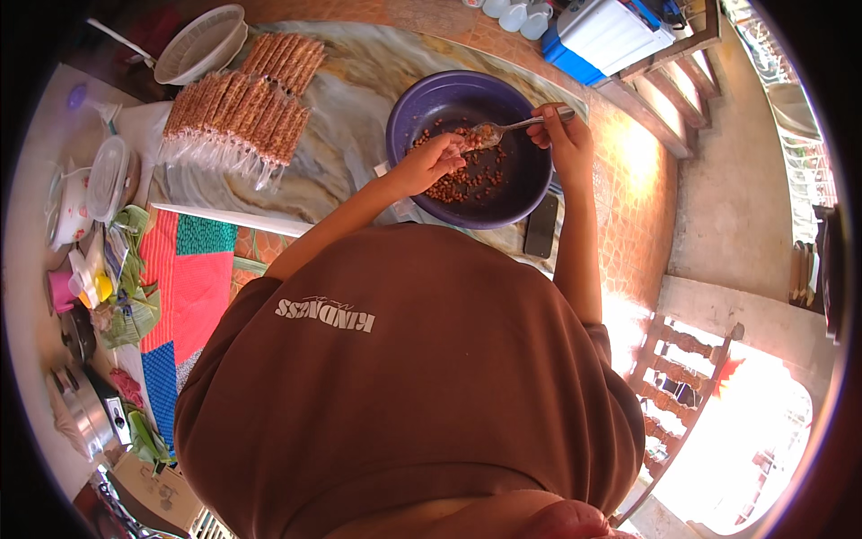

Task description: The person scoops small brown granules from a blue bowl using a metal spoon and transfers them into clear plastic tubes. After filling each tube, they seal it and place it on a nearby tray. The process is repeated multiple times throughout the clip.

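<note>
A purple plastic basin (518,195) stands on the marble-patterned table, with small reddish-brown nuts, apparently peanuts (465,185), scattered over its bottom. My right hand (564,138) grips the handle of a metal spoon (518,124) above the basin's right side. Nuts lie in the spoon's bowl, which is close to the fingers of my left hand (434,162). Those fingers are curled together over the basin's left part, around what seems to be the mouth of a small clear plastic bag; it is largely hidden. Rows of narrow clear bags filled with nuts (236,118) lie at the table's left.
A dark phone (541,226) lies beside the basin near the table's right edge. A white plastic basket (202,46) stands behind the filled bags. Lidded containers (108,178) are at far left. A white and blue cooler (603,40) and plastic jugs (515,17) stand beyond the table.
</note>
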Demonstrator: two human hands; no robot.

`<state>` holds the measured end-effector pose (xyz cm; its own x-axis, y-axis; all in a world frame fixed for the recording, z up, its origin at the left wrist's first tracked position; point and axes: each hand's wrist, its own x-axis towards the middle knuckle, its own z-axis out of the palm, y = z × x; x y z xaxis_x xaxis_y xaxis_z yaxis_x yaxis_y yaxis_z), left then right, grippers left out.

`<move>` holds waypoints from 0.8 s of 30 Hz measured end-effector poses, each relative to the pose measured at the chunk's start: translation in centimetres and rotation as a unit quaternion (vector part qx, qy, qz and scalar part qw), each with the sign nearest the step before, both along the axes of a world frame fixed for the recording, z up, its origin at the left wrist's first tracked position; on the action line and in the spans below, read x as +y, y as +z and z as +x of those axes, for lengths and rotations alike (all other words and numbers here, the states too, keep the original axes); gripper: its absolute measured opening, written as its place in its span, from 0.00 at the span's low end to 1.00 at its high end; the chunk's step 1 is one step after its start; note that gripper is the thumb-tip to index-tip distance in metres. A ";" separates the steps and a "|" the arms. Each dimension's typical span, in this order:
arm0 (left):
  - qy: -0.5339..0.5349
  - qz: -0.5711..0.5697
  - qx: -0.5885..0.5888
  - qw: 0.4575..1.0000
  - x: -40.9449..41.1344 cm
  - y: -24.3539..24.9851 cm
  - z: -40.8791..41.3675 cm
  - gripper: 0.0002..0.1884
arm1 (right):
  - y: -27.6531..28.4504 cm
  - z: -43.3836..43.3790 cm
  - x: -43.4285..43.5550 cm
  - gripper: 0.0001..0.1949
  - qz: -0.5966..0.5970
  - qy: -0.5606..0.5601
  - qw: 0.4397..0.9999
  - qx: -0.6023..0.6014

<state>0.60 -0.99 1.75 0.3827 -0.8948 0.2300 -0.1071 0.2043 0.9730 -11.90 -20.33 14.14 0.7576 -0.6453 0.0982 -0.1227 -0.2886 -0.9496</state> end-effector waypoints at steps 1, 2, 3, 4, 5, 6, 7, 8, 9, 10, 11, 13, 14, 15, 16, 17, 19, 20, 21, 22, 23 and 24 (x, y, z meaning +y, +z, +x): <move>0.001 0.002 0.007 1.000 0.1 0.4 -0.1 0.13 | 0.1 0.0 0.1 0.12 -0.005 0.001 1.000 0.001; -0.002 0.003 0.009 1.000 0.0 0.4 -0.1 0.13 | 0.1 -0.1 0.2 0.12 -0.006 0.000 1.000 0.000; -0.005 0.004 0.009 1.000 0.0 0.5 0.0 0.13 | 0.2 0.0 0.2 0.12 -0.008 -0.001 1.000 -0.001; -0.009 0.004 0.010 1.000 0.0 0.5 0.0 0.13 | 0.3 0.0 0.3 0.12 -0.009 -0.002 1.000 -0.003; -0.010 0.013 0.010 1.000 0.1 0.6 0.0 0.13 | 0.3 -0.1 0.4 0.12 -0.012 -0.002 1.000 -0.003; -0.012 0.022 0.009 1.000 0.2 0.8 0.0 0.13 | 0.4 -0.1 0.5 0.12 -0.015 -0.004 1.000 -0.002; -0.014 0.030 0.008 0.999 0.2 1.0 0.0 0.13 | 0.4 -0.2 0.6 0.12 -0.018 -0.005 1.000 -0.002; -0.011 0.026 0.006 1.000 0.2 1.0 0.0 0.13 | 0.4 -0.2 0.6 0.11 -0.015 0.000 1.000 -0.007; -0.008 0.021 0.003 1.000 0.2 0.8 -0.1 0.13 | 0.3 -0.2 0.6 0.11 -0.013 0.004 1.000 -0.012; -0.005 0.017 0.001 1.000 0.2 0.7 -0.1 0.13 | 0.3 -0.2 0.6 0.11 -0.010 0.009 1.000 -0.017; -0.006 -0.001 -0.007 1.000 0.1 0.5 -0.1 0.13 | 0.4 -0.2 0.6 0.11 -0.003 0.005 1.000 -0.027; -0.008 -0.035 -0.021 0.999 0.0 0.3 0.1 0.14 | 0.4 -0.2 0.5 0.10 0.011 -0.004 0.999 -0.048; -0.007 -0.039 -0.021 0.999 0.0 0.2 0.2 0.14 | 0.2 -0.1 0.3 0.11 0.003 -0.008 0.999 -0.043; -0.008 -0.041 -0.020 0.999 0.0 0.4 0.3 0.14 | -0.4 -0.2 -0.1 0.11 -0.003 -0.014 0.999 -0.039; -0.008 -0.041 -0.020 0.999 0.2 0.4 0.4 0.14 | -1.2 -0.3 -0.6 0.11 -0.009 -0.020 0.999 -0.034; 0.001 -0.028 -0.007 1.000 0.4 0.4 0.4 0.14 | -2.4 -0.2 -1.4 0.11 -0.005 -0.020 1.000 -0.011; 0.017 0.000 0.017 1.000 0.5 0.3 0.5 0.13 | -6.0 0.0 -3.0 0.12 0.005 -0.023 0.999 0.035; 0.026 -0.013 0.029 0.999 0.5 0.4 0.4 0.13 | -8.0 0.2 -3.2 0.12 0.011 -0.018 0.999 0.046; 0.023 -0.019 0.032 0.999 0.6 0.4 0.5 0.14 | -10.1 0.4 -3.4 0.13 0.016 -0.013 0.998 0.057; 0.022 -0.026 0.036 0.999 0.7 0.3 0.7 0.14 | -12.1 0.5 -3.5 0.13 0.021 -0.008 0.997 0.067; 0.019 -0.034 0.039 0.998 0.8 0.3 0.8 0.15 | -14.1 0.6 -3.4 0.13 0.026 -0.025 0.995 0.095; 0.017 -0.037 0.036 0.999 0.7 0.2 0.8 0.15 | -16.2 0.8 -2.9 0.13 0.031 -0.043 0.991 0.123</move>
<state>1.43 -0.28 1.99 0.4299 -0.8631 0.2651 -0.0448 0.2729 0.9610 -11.11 -23.25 -2.01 0.6953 -0.7080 -0.1237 -0.3739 -0.2094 -0.9035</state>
